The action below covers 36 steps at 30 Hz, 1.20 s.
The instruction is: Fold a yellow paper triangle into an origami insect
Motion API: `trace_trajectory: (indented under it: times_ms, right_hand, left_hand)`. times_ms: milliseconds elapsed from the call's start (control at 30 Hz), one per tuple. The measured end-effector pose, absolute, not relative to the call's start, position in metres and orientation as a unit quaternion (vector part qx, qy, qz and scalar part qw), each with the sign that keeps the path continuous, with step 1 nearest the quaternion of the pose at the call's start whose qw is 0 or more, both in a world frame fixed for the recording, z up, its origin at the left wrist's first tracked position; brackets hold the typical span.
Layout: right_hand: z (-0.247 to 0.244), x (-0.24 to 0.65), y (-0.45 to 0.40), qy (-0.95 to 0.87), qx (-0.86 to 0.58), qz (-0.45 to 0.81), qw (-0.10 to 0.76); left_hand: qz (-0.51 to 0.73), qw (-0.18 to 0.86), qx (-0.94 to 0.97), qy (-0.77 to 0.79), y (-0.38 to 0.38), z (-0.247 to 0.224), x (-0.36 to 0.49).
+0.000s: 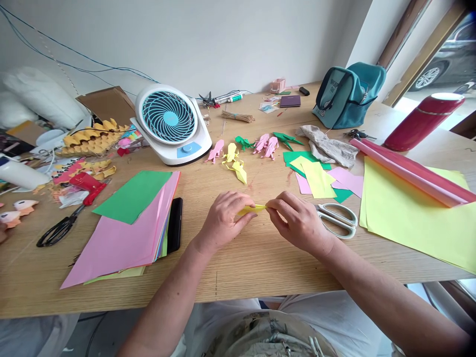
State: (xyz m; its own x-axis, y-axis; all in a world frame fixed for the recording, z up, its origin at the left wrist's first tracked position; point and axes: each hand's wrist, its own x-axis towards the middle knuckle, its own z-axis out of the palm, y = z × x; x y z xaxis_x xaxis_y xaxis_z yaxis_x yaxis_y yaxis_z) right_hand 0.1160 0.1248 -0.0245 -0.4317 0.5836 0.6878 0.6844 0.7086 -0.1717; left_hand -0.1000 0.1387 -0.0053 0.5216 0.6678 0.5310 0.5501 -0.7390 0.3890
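A small piece of folded yellow paper (253,208) spans the gap between my hands, just above the table. My left hand (227,218) is closed on its left part, fingers over the top and thumb beneath. At the paper's right tip, my right hand (295,218) pinches with thumb and forefinger. White-handled scissors (337,220) lie beside my right hand, their blades hidden. Beyond my hands rest several folded paper figures: yellow ones (238,171), pink ones (270,147) and green ones (285,139).
Cut paper pieces (316,178) lie right of centre, near large yellow sheets (412,218) and a red bottle (424,121). A fan (171,124) stands at back left. Coloured sheets (122,248), a black phone-like object (174,225) and black-handled scissors (61,230) lie left. Another person's hand (3,232) shows at the left edge.
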Motion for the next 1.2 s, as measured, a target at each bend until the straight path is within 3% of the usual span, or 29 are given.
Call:
trace_trajectory:
  times_ms: [267, 500, 767, 1033, 1200]
  right_hand:
    - [-0.019, 0.112, 0.12, -0.808, -0.355, 0.098, 0.46]
    - [-0.016, 0.11, 0.122, -0.753, -0.374, 0.217, 0.496]
    - [-0.024, 0.11, 0.124, -0.679, -0.379, 0.399, 0.486]
    - [-0.027, 0.108, 0.126, -0.66, -0.362, 0.444, 0.486]
    - [-0.029, 0.107, 0.128, -0.633, -0.338, 0.475, 0.509]
  left_hand:
    - [0.417, 0.237, 0.778, 0.405, 0.123, -0.018, -0.078]
    - [0.385, 0.325, 0.76, 0.411, 0.119, -0.018, -0.074]
    - [0.396, 0.23, 0.781, 0.424, 0.114, -0.02, -0.074]
    - [0.392, 0.067, 0.828, 0.396, 0.115, -0.023, -0.076]
    - [0.418, 0.044, 0.823, 0.383, 0.114, -0.023, -0.077]
